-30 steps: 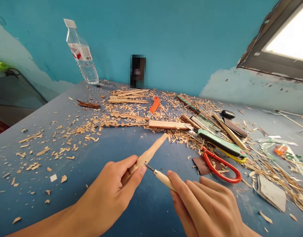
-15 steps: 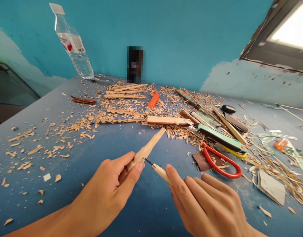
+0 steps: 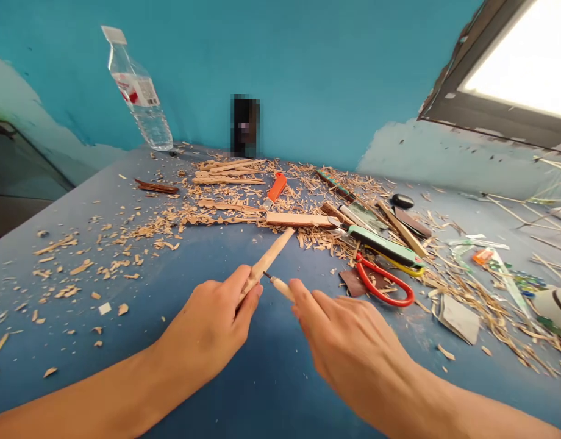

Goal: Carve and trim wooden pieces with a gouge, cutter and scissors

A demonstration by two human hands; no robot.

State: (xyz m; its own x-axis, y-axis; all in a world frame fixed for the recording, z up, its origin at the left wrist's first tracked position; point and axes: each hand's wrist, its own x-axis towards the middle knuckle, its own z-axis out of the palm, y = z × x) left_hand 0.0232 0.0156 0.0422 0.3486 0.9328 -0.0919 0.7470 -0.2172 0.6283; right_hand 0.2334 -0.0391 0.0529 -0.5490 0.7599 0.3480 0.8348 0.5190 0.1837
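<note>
My left hand [image 3: 216, 314] is closed around the near end of a pale carved wooden stick [image 3: 270, 255], which slants up and away to the right. In my right hand [image 3: 339, 320] is a small carving tool [image 3: 283, 288] with a light wooden handle and a short dark metal shaft. Its tip points left and lies at the right side of the stick, close to my left thumb; whether it touches the wood I cannot tell. My right fingers hide the back of the handle. Just beyond the stick's far end lies a flat wooden block [image 3: 299, 219].
Wood shavings cover much of the blue table [image 3: 171, 390]. To the right lie red-handled scissors [image 3: 390, 296], a green utility knife [image 3: 385, 247] and a folded grey sheet [image 3: 458, 317]. Farther back are an orange cutter [image 3: 277, 187], carved sticks [image 3: 230, 177] and a water bottle [image 3: 147, 116].
My view has shifted a little to the right. The stick has turned slightly in my left hand, and my right hand with the carving tool sits higher and more to the left in view.
</note>
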